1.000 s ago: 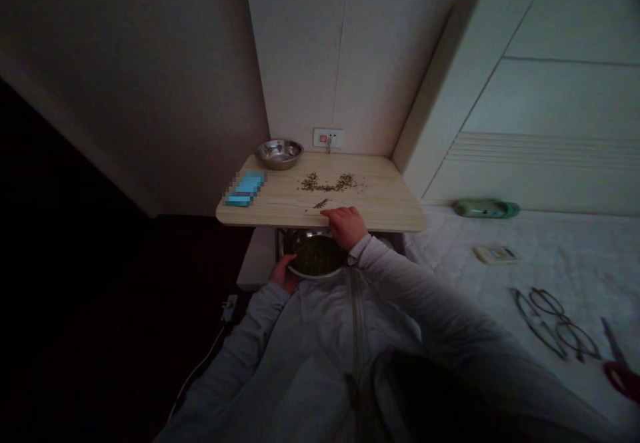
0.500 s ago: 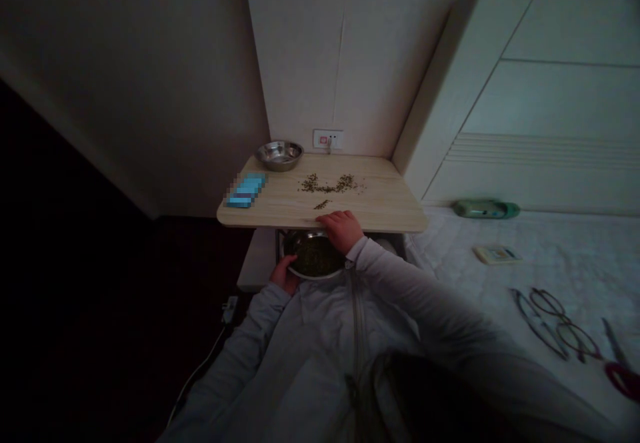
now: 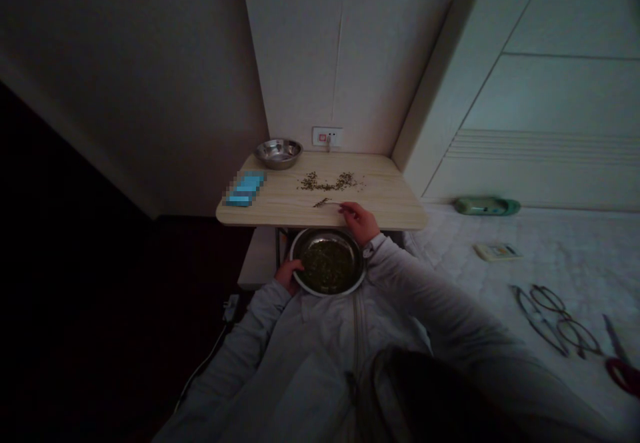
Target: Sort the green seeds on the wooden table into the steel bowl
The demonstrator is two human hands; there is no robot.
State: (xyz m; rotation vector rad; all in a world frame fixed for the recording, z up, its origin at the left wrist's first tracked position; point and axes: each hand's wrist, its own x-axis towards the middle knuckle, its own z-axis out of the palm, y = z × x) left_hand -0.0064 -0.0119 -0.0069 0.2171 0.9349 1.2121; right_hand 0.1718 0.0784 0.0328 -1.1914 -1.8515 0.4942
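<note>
wooden surface (image 3: pixel 285 213) bears scattered grains (image 3: pixel 345 180); at its six o'clock the left hand (image 3: pixel 289 275) grips a metal bowl (image 3: pixel 327 236) near nine o'clock, the right hand (image 3: pixel 362 223), at the bowl's one o'clock, pinching a thin stick (image 3: pixel 334 204).

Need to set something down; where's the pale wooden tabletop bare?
The tabletop is bare right of the small dark grains, and between them and the blurred blue rectangle. Crowded: corner with the round silver metal bowl, and under the right hand.
</note>
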